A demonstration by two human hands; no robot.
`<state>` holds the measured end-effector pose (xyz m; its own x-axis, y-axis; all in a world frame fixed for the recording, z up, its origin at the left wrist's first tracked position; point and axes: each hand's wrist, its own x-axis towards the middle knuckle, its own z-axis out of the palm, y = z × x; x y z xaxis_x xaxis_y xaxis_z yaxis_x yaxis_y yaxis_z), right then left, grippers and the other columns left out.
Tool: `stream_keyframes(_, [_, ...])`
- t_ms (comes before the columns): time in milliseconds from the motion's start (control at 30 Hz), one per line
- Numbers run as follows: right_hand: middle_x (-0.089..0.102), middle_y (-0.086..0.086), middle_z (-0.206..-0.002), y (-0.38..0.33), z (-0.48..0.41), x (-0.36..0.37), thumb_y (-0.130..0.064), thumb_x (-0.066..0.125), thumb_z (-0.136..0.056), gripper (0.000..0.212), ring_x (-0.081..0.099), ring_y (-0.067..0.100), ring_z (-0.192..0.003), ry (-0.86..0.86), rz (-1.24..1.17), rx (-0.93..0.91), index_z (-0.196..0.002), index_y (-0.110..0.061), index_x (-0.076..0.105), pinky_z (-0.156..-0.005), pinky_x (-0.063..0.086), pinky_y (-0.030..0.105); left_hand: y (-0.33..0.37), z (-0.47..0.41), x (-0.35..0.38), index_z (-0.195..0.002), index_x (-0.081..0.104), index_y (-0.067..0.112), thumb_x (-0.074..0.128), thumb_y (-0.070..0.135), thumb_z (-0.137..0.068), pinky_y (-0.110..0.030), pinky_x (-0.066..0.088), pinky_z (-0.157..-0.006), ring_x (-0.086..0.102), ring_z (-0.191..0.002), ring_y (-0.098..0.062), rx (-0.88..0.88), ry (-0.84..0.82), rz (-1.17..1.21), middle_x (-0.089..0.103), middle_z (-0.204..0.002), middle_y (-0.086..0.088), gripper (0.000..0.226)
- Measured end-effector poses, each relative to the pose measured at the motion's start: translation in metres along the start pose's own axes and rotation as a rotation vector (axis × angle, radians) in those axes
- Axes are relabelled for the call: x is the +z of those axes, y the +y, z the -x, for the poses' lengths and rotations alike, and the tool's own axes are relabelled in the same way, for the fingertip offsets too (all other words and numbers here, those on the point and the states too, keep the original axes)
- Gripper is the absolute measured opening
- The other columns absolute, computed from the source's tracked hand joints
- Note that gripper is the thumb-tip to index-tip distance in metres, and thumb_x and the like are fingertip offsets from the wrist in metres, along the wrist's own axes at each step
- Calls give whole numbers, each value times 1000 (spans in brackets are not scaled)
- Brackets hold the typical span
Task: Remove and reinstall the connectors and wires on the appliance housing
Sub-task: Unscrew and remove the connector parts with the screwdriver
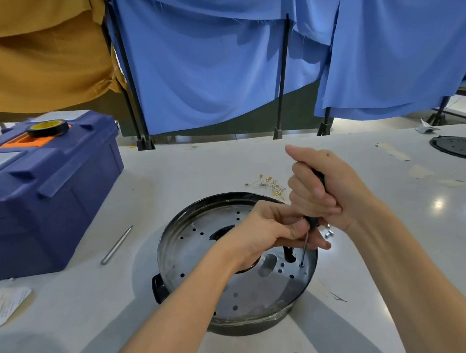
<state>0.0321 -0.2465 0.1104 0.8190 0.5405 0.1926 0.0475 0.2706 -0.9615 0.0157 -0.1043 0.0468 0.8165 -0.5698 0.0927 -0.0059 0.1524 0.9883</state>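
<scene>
Steel appliance housing [253, 295] sits on the worktop [97, 320], loose connectors [270, 185] beyond it. The right hand [322, 192] has its grip closed round the screwdriver [313, 221] handle; the left hand [268, 227] pinches its shaft. The tip is on a rim screw [301, 264]: keep the shaft square and press down while turning.

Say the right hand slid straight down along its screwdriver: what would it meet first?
Probably the left hand, pinching the screwdriver just below; beyond it, the housing's metal plate.
</scene>
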Motion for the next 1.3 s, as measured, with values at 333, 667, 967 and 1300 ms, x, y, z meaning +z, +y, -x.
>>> stream_keyframes(333, [39, -4, -31, 31, 0, 37, -31, 32, -102, 72, 36, 10, -29, 858, 314, -409, -34, -19, 50, -40, 30, 18, -2, -1, 4, -97, 75, 12, 68, 2, -85, -26, 57, -74, 72, -81, -23, 52, 104, -83, 75, -87, -9, 17])
stream_keyframes(667, [32, 2, -28, -8, -1, 1, -35, 55, -95, 62, 24, 13, -19, -143, 9, -28, -39, -10, 47, -33, 20, 12, 1, 0, 1, -100, 72, 7, 57, 4, -94, -40, 53, -93, 69, -96, -35, -2, -2, -46, 73, -90, -10, 17])
stream_keyframes(967, [37, -4, -29, 22, -18, 38, -34, 37, -103, 75, 35, 12, -26, 854, 341, -374, -32, -17, 51, -41, 29, 17, 5, -1, 5, -86, 74, 14, 62, -9, -85, -19, 54, -71, 71, -73, -12, 104, 116, -94, 74, -75, 3, 25])
stream_keyframes(1300, [31, 3, -28, -10, -6, -1, -40, 53, -96, 65, 24, 14, -21, -46, 75, 27, -38, -10, 44, -33, 19, 14, 7, -3, 2, -104, 70, 2, 56, 3, -94, -38, 54, -90, 70, -86, -29, 30, 11, -69, 73, -88, -13, 18])
